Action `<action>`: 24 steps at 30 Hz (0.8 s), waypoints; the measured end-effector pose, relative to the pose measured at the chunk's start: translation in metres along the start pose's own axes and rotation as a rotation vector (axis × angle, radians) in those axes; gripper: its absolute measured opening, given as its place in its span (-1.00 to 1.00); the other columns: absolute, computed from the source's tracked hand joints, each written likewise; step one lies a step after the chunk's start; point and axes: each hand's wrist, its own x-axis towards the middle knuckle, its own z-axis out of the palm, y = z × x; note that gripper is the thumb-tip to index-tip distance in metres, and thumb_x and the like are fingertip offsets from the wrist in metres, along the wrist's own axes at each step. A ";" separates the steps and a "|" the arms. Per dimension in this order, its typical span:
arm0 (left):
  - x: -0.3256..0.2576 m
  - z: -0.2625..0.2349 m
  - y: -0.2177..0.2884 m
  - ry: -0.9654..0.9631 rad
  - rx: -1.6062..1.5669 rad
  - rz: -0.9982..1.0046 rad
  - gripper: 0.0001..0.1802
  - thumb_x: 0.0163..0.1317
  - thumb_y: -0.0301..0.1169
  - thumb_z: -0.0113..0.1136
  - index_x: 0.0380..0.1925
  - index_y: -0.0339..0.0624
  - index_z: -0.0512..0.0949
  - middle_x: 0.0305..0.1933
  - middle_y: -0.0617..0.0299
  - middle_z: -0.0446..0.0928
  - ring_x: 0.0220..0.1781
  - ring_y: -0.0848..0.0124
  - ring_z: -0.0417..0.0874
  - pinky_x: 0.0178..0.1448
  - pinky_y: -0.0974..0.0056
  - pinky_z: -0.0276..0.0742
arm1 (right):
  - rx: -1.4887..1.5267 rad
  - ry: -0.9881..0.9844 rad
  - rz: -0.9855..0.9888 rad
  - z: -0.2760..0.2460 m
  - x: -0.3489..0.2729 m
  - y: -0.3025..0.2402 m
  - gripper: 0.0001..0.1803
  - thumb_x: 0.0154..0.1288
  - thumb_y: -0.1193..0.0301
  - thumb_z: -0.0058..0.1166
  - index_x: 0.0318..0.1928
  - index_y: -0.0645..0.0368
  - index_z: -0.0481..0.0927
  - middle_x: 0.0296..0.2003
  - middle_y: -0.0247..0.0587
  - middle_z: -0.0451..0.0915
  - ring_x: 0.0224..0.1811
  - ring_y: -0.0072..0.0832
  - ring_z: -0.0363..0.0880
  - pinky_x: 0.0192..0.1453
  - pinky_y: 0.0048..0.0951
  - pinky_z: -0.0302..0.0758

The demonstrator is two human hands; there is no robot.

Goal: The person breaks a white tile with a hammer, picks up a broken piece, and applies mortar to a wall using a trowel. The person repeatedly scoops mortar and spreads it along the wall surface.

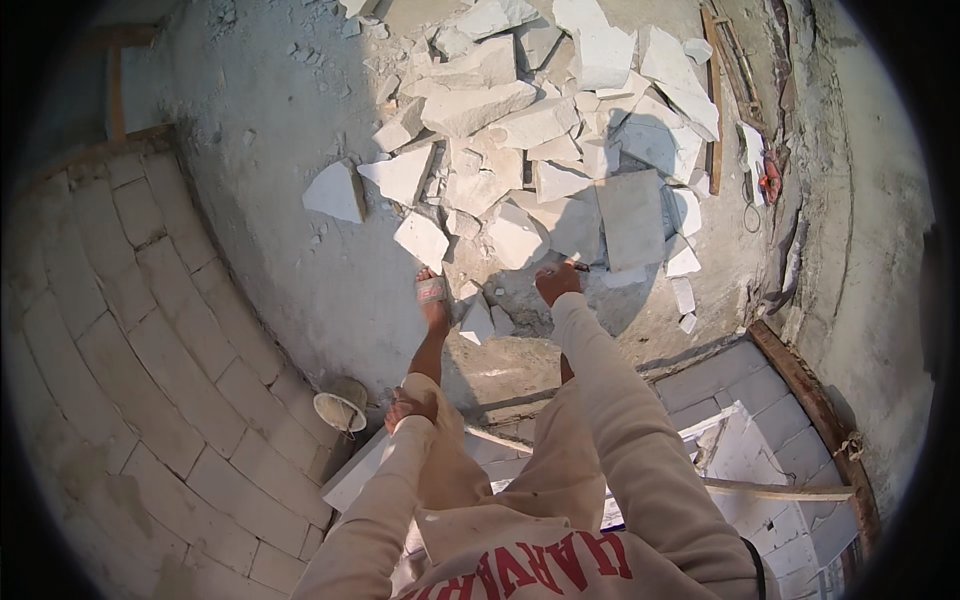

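- A wall of pale blocks (130,340) curves down the left side, its courses bending with the lens.
- A small round pan (341,408) sits on the floor at the foot of that wall, just beside a flat white slab (352,475).
- The left hand (410,405) hangs low by the person's bent knee, near the pan. Its fingers look curled in with nothing visible between them, though the hand is small and partly turned away, so I cannot tell for certain how far it is closed.
- A sandalled foot (432,292) stands on the grey floor ahead of that hand, toes at the edge of the rubble.
- A lone triangular white shard (335,192) lies apart to the left of the heap.
- The heap of broken white blocks (540,130) fills the upper middle, pieces overlapping and tilted.
- The right hand (558,280) reaches out at the near edge of the heap, fingers closed around a thin dark-tipped tool (577,265) that pokes out toward the right; what kind of tool is too small to tell.
- A large flat square piece (632,218) lies just beyond and right of that hand.
- Wooden battens (712,100) and a red object (770,183) lie along the right edge of the heap.
- A rusty curved bar (815,410) borders more pale blocks at lower right.
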 end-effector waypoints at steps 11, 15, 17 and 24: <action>0.009 0.002 0.028 0.240 0.049 -0.018 -0.31 0.10 0.08 0.23 0.09 -0.22 0.56 0.06 -0.10 0.66 0.12 -0.02 0.69 0.21 0.00 0.58 | -0.048 0.074 0.258 -0.037 0.108 0.119 0.35 -0.28 0.01 0.63 0.48 0.33 0.14 0.40 0.22 0.29 0.41 0.10 0.39 0.45 -0.13 0.44; 0.006 0.006 0.035 0.275 0.073 -0.036 -0.35 0.11 0.05 0.23 0.05 -0.23 0.57 0.05 -0.10 0.65 0.10 -0.04 0.68 0.20 -0.01 0.58 | 0.042 0.145 0.144 -0.027 0.143 0.132 0.39 -0.33 -0.01 0.63 0.51 0.29 0.15 0.42 0.22 0.28 0.46 0.01 0.33 0.50 -0.15 0.35; 0.009 0.012 0.032 0.305 0.078 -0.016 -0.36 0.12 0.05 0.22 0.04 -0.23 0.57 0.06 -0.11 0.64 0.11 -0.04 0.68 0.20 -0.02 0.57 | 0.053 0.149 0.084 -0.025 0.161 0.131 0.36 -0.32 0.04 0.63 0.50 0.27 0.16 0.40 0.20 0.30 0.44 -0.01 0.35 0.50 -0.16 0.36; 0.012 0.029 0.023 0.260 0.064 -0.018 -0.39 0.12 0.02 0.22 0.04 -0.22 0.56 0.08 -0.10 0.62 0.12 -0.06 0.66 0.21 -0.06 0.55 | 0.094 0.209 0.035 -0.014 0.196 0.140 0.09 -0.26 0.23 0.54 0.36 0.22 0.30 0.32 0.10 0.41 0.37 -0.03 0.43 0.43 -0.21 0.44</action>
